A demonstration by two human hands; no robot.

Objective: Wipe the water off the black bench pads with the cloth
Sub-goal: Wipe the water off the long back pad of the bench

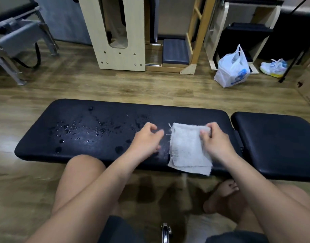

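A long black bench pad (pixel 101 120) lies across the middle, with water drops (pixel 75 130) scattered over its left half. A shorter black pad (pixel 277 144) adjoins it on the right. A folded light grey cloth (pixel 187 149) lies on the long pad's right part and hangs over the near edge. My right hand (pixel 215 141) pinches the cloth's far right corner. My left hand (pixel 147 139) hovers just left of the cloth with loosely curled fingers, holding nothing.
My bare knees and a foot (pixel 224 195) sit under the bench's near edge. Behind the bench is wooden floor, then wooden frames (pixel 119 55), a white plastic bag (pixel 231 69), sneakers (pixel 273 67) and a metal bench (pixel 15 41) at far left.
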